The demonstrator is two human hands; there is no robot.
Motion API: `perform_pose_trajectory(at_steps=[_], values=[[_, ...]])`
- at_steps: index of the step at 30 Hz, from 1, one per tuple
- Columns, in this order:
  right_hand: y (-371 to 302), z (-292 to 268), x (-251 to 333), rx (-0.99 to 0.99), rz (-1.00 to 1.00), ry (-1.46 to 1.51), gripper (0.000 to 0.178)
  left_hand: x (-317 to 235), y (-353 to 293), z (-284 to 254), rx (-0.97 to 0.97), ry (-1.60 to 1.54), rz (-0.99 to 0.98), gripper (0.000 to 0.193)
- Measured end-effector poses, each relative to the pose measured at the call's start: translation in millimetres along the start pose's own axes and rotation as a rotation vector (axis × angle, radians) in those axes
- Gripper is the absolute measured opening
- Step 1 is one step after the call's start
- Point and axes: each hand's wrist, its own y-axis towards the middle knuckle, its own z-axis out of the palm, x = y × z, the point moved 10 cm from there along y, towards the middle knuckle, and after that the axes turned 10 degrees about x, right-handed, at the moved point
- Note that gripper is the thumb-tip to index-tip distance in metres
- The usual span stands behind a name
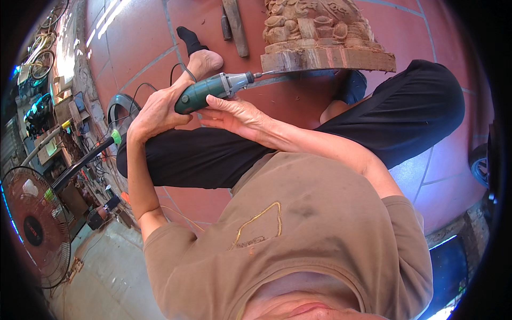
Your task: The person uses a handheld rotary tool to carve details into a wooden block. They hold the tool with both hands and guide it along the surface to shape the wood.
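Observation:
A dark green rotary tool (205,94) with a grey collar lies across both hands, its thin bit pointing right. My left hand (158,113) is wrapped around its rear end. From the near side, my right hand (237,114) grips the body, thumb along the casing and fingers partly hidden beneath. Beyond the hands stands a carved wooden figure piece (314,33) on a thick flat base. The bit's tip is right at the left part of that base's lower edge; whether it touches cannot be made out. A black cord (176,69) loops near the tool.
My crossed legs in black trousers (394,114) frame the red tiled floor (133,45). Two long narrow tools (234,29) lie left of the carving. A standing fan (34,229) is at the lower left, and cluttered gear (69,114) lines the left side.

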Motion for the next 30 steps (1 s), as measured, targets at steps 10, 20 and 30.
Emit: perform_pose_trajectory(at_steps=[10, 20, 30], values=[[-2, 6, 10, 0.009, 0.000, -0.056, 0.053, 2, 5, -1, -0.012, -0.013, -0.014, 0.054], [0, 2, -1, 0.025, 0.010, 0.015, 0.057, 1, 1, 2, -0.009, 0.032, -0.001, 0.052], [0, 3, 0, 0.034, 0.004, -0.011, 0.057, 2, 1, 2, -0.006, 0.011, -0.020, 0.054]])
